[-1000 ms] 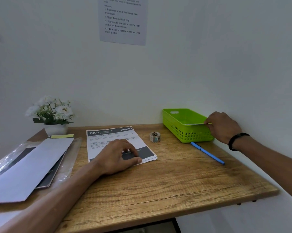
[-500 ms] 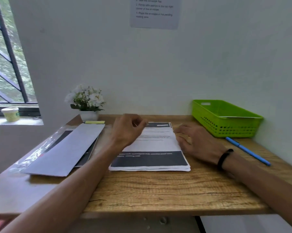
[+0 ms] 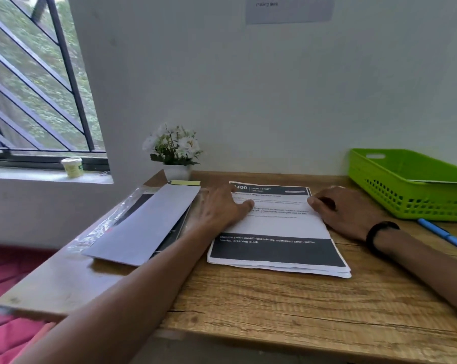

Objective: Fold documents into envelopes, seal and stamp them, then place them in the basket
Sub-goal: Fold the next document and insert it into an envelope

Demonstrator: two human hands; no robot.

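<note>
A stack of printed documents (image 3: 277, 232) lies in the middle of the wooden desk (image 3: 274, 298). My left hand (image 3: 222, 210) rests on the stack's top left part with its fingers spread. At the stack's right edge my right hand (image 3: 347, 212), with a black wristband, has curled fingers and its thumb on the paper; whether it pinches a sheet does not show. A long pale envelope (image 3: 146, 224) lies to the left on a clear plastic sleeve. The green basket (image 3: 380, 177) stands at the back right with a white envelope (image 3: 443, 182) inside.
A blue pen (image 3: 445, 235) lies in front of the basket. A potted white flower (image 3: 174, 153) and a yellow note pad (image 3: 186, 182) sit at the back left. A small jar (image 3: 71, 166) stands on the windowsill. A printed notice (image 3: 290, 9) hangs on the wall.
My left hand went from curled at the stack's top left corner to spread flat on it. My right hand stayed at the right edge. The view turned left.
</note>
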